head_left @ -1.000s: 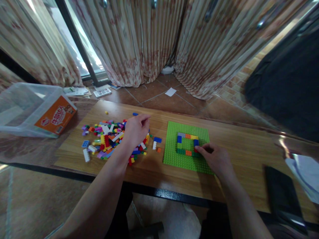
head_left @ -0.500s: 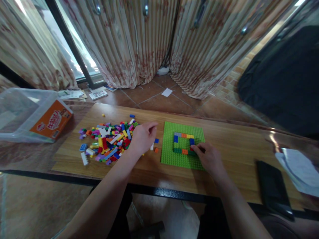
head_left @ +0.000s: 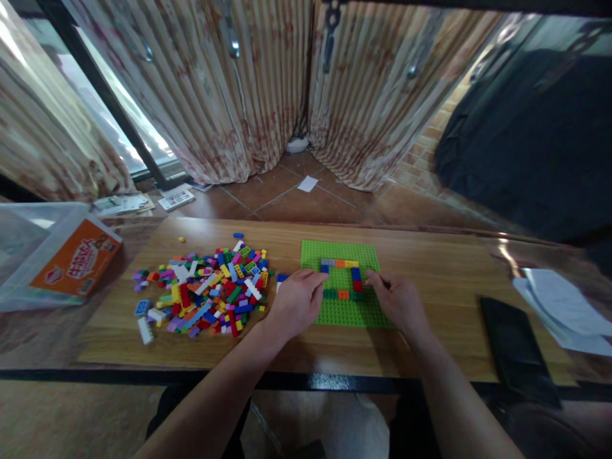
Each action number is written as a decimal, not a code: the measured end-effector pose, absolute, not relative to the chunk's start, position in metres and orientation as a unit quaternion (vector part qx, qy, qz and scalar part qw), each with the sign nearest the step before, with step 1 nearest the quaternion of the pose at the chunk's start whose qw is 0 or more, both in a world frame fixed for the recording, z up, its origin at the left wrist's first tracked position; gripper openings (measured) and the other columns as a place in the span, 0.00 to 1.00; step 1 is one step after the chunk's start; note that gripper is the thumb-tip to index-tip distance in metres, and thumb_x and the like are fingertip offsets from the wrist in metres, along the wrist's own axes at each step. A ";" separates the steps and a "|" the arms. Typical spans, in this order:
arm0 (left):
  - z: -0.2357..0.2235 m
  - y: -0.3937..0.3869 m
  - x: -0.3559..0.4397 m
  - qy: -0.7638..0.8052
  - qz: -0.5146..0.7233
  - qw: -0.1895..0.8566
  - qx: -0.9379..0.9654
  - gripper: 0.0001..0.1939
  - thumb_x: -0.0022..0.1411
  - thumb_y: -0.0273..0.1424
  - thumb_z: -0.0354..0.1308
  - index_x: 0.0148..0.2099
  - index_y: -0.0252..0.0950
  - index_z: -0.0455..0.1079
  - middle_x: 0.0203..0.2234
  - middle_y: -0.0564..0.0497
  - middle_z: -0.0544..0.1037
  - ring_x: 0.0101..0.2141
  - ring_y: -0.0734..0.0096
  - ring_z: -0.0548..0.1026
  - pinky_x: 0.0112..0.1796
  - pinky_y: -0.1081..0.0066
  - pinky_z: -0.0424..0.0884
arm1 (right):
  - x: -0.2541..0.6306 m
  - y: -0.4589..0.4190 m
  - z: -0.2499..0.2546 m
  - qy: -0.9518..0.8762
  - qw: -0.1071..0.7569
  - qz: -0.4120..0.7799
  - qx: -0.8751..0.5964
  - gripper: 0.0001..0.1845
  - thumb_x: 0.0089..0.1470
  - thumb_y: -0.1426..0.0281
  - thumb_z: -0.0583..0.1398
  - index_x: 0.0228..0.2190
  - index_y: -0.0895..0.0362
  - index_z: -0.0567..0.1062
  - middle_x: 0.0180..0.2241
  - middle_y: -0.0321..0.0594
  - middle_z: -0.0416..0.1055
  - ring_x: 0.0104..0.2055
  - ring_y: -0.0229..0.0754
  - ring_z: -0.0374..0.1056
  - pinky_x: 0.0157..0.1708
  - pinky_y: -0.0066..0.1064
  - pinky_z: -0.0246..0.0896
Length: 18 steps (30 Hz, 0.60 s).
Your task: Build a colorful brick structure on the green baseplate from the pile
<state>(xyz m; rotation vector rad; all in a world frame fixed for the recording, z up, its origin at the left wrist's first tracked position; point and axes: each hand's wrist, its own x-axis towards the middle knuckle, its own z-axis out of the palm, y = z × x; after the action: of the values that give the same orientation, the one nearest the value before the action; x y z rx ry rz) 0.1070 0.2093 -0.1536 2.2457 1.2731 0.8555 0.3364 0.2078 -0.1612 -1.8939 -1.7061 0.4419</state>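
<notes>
A rectangular frame of bricks (head_left: 340, 263) in grey, orange, yellow, blue, red and green stands on the green baseplate (head_left: 344, 315). My left hand (head_left: 301, 296) is closed over the plate's left side, fingertips at the frame's left wall, hiding part of it; whatever it may hold is hidden. Just right of the frame, my right hand (head_left: 399, 299) has its thumb and finger pinched together near the red brick (head_left: 357, 286) in the right wall. Nothing can be made out between those fingertips. A blue brick (head_left: 282, 278) lies beside my left hand, partly covered.
Many loose bricks (head_left: 205, 293) are heaped on the wooden table (head_left: 287, 347) to the left. A clear plastic bin (head_left: 43, 223) with an orange label stands at the far left. At right lie a black flat case (head_left: 516, 347) and white papers (head_left: 568, 306).
My left hand has moved right, from beside the brick heap to the frame's left wall. My right fingers have drawn back slightly, leaving the red brick in view. The camera view has shifted.
</notes>
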 end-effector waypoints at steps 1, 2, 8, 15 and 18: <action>-0.154 0.209 0.107 0.454 0.311 0.206 0.809 0.14 0.63 0.23 0.52 0.48 0.35 0.75 0.39 0.45 0.79 0.41 0.62 0.77 0.44 0.62 0.74 | 0.338 0.208 -0.160 -0.621 0.288 0.154 -0.713 0.27 0.59 0.52 0.51 0.23 0.56 0.78 0.24 0.41 0.75 0.27 0.42 0.68 0.28 0.32 0.55; -0.155 0.209 0.107 0.449 0.316 0.202 0.811 0.15 0.63 0.22 0.53 0.48 0.35 0.75 0.40 0.45 0.79 0.42 0.63 0.76 0.45 0.62 0.74 | 0.339 0.209 -0.159 -0.606 0.302 0.141 -0.723 0.27 0.59 0.52 0.51 0.24 0.56 0.79 0.24 0.42 0.76 0.28 0.43 0.69 0.29 0.32 0.55; -0.157 0.202 0.111 0.385 0.296 0.172 0.857 0.15 0.61 0.24 0.57 0.51 0.35 0.73 0.50 0.45 0.75 0.49 0.60 0.71 0.52 0.57 0.70 | 0.337 0.208 -0.154 -0.594 0.331 0.105 -0.726 0.24 0.59 0.55 0.53 0.26 0.57 0.79 0.27 0.44 0.77 0.29 0.43 0.70 0.30 0.32 0.56; -0.163 0.195 0.127 0.347 0.261 0.188 0.881 0.13 0.63 0.24 0.55 0.50 0.34 0.73 0.43 0.46 0.77 0.47 0.60 0.68 0.51 0.57 0.70 | 0.330 0.208 -0.154 -0.616 0.326 0.090 -0.711 0.22 0.59 0.58 0.53 0.23 0.57 0.77 0.24 0.42 0.72 0.26 0.40 0.65 0.28 0.32 0.54; -0.163 0.193 0.130 0.344 0.266 0.194 0.879 0.12 0.64 0.23 0.53 0.48 0.33 0.74 0.40 0.46 0.78 0.44 0.61 0.69 0.49 0.58 0.71 | 0.328 0.209 -0.153 -0.621 0.322 0.098 -0.708 0.21 0.59 0.58 0.54 0.24 0.57 0.77 0.24 0.42 0.73 0.26 0.40 0.65 0.28 0.32 0.55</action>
<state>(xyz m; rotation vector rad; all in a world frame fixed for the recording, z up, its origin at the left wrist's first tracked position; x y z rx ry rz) 0.1300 0.1935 -0.1629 2.4656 0.9637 0.7455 0.3277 0.2087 -0.1530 -1.8585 -1.6293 0.2570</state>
